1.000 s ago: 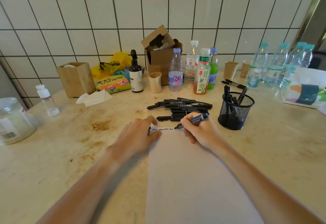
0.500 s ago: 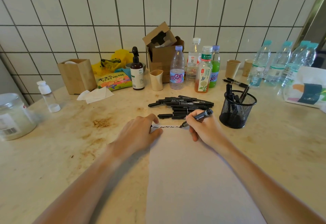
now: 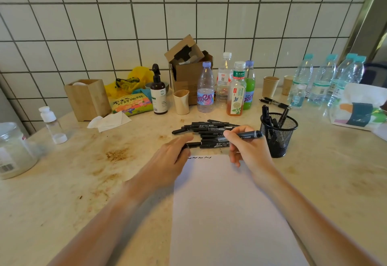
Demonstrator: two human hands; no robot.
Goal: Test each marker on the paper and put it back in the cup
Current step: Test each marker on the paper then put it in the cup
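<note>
My right hand [image 3: 248,150] grips a black marker [image 3: 249,135], held level just above the table with its tip end pointing left. The hand is close beside the black mesh cup [image 3: 279,140], which holds a few markers. A white paper sheet [image 3: 226,213] lies in front of me with a short black squiggle [image 3: 199,157] at its top edge. My left hand [image 3: 167,161] hovers at the sheet's top left corner with its fingers curled down. Its fingertips meet something dark beside a pile of black markers [image 3: 209,128]. Whether it holds that dark thing is unclear.
Bottles [image 3: 206,89], a beige cup [image 3: 181,102], a brown pump bottle [image 3: 158,94] and a cardboard box [image 3: 188,66] stand behind the pile. Two loose pens [image 3: 274,102] and water bottles [image 3: 320,79] are at the back right. A wooden box [image 3: 87,98] and a glass jar [image 3: 14,152] are on the left.
My right hand finished the squiggle, lifted the marker off the paper and turned it level. My left hand came off the sheet's corner and rose toward the marker pile.
</note>
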